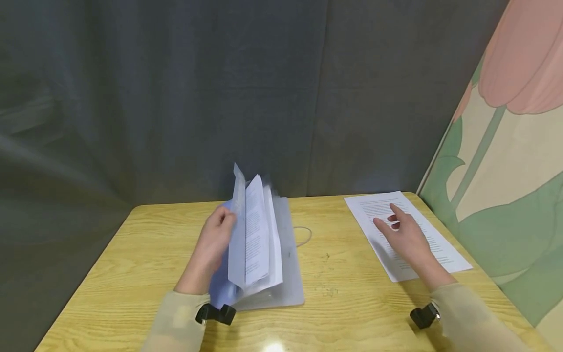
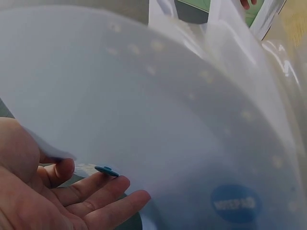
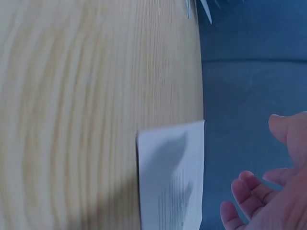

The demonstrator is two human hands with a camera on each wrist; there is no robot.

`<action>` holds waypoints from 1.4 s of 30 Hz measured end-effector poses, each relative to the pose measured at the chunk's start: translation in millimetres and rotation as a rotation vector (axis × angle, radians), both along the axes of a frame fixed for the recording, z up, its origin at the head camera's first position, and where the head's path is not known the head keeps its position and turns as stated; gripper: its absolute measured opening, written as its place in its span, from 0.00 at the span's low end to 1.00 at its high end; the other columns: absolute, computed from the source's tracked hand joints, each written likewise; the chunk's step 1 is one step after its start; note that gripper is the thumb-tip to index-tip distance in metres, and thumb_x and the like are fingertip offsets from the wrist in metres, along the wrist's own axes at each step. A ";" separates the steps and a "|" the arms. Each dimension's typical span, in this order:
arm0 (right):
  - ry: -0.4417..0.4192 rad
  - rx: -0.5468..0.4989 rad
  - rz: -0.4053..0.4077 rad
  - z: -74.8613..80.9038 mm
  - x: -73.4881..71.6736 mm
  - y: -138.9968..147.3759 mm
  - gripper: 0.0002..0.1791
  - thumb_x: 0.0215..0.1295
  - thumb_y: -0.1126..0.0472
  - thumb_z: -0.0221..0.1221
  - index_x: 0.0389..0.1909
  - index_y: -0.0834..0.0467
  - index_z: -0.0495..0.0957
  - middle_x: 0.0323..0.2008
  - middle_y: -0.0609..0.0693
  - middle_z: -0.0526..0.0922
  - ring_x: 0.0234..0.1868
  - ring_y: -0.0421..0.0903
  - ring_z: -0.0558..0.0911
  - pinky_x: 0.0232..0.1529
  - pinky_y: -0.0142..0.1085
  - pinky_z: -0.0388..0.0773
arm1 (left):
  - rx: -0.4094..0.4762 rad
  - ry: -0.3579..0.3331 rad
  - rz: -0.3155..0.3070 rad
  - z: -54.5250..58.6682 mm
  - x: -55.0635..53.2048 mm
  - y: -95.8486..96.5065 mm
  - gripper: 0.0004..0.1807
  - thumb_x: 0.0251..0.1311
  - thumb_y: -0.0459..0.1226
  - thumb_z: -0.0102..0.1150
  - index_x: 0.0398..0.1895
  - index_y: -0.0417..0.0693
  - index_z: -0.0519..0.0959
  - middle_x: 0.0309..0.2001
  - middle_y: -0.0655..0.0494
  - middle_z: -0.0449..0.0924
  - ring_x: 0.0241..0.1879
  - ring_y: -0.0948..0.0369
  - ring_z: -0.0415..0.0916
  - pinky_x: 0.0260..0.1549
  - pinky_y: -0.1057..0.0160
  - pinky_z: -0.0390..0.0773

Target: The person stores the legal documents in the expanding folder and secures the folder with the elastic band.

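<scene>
My left hand (image 1: 215, 234) pinches the raised translucent cover (image 1: 237, 230) of a plastic document folder (image 1: 291, 259) on the table. In the left wrist view a blue button (image 2: 106, 170) shows by my fingers, and a blue oval label (image 2: 236, 203) reads NOTEPAD. Printed pages (image 1: 256, 230) stand partly fanned out inside the folder. My right hand (image 1: 409, 239) hovers with spread, slightly bent fingers over a single printed sheet (image 1: 367, 210) at the table's right. Nothing is between those fingers; the right wrist view shows the hand's shadow on the sheet (image 3: 163, 153).
The wooden table (image 1: 343, 303) ends at a dark curtain (image 1: 281, 98) along the back. A flower-patterned panel (image 1: 514, 195) borders it on the right. A thin pale loop (image 1: 310, 233) sticks out beside the folder.
</scene>
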State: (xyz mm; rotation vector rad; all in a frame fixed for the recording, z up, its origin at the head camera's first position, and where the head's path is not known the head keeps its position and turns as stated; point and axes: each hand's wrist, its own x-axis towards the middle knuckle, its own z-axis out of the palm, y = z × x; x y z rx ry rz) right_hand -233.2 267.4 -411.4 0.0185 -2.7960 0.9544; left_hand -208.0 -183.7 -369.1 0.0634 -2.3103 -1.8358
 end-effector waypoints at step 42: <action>-0.154 0.076 -0.243 -33.1 -1.4 112.4 0.49 0.76 0.52 0.67 0.79 0.80 0.54 0.71 0.86 0.62 0.70 0.83 0.65 0.68 0.73 0.64 | 0.005 0.009 -0.024 0.1 0.6 5.7 0.10 0.78 0.34 0.48 0.34 0.44 0.68 0.31 0.53 0.62 0.34 0.54 0.63 0.34 0.57 0.64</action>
